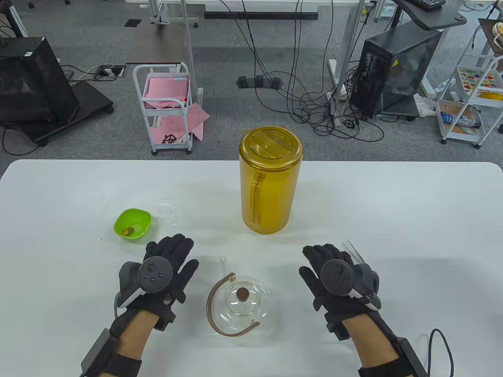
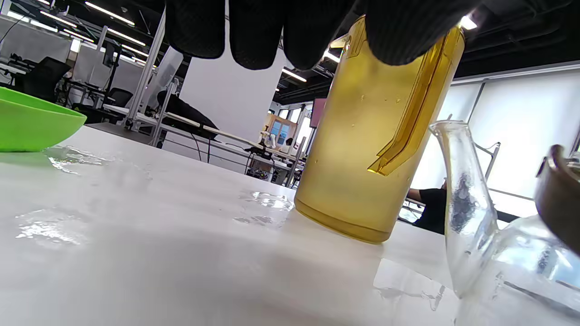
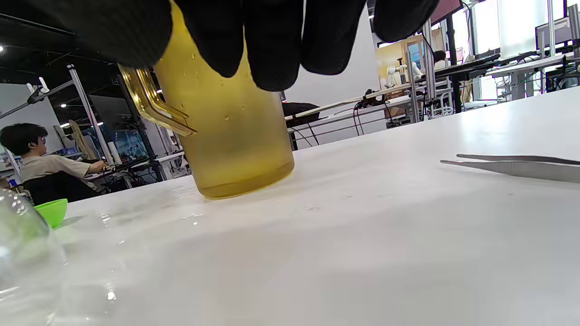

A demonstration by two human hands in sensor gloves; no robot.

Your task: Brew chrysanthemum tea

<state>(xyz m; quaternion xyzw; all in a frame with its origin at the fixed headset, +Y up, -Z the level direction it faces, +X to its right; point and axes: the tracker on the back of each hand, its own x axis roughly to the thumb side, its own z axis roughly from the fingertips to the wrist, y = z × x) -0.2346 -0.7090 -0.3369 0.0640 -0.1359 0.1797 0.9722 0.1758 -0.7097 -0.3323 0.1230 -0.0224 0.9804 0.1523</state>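
Observation:
A glass teapot (image 1: 242, 301) with a cork-knobbed lid and a brown hoop handle stands near the table's front edge, between my hands; its spout (image 2: 457, 199) shows in the left wrist view. Behind it stands a tall amber pitcher (image 1: 270, 180) with its lid on, also seen as the pitcher (image 2: 376, 136) and the pitcher (image 3: 226, 140) from the wrists. A small green bowl (image 1: 133, 225) at the left holds a few dried chrysanthemums. Metal tweezers (image 1: 353, 251) lie by my right hand. My left hand (image 1: 169, 262) and right hand (image 1: 324, 264) rest flat on the table, fingers straight, holding nothing.
Spilled water (image 1: 169, 210) glistens between the bowl and the pitcher. The white table (image 1: 412, 212) stretches wide to the right. Beyond its far edge stand a small white cart (image 1: 167, 106), computer cases and loose cables on the floor.

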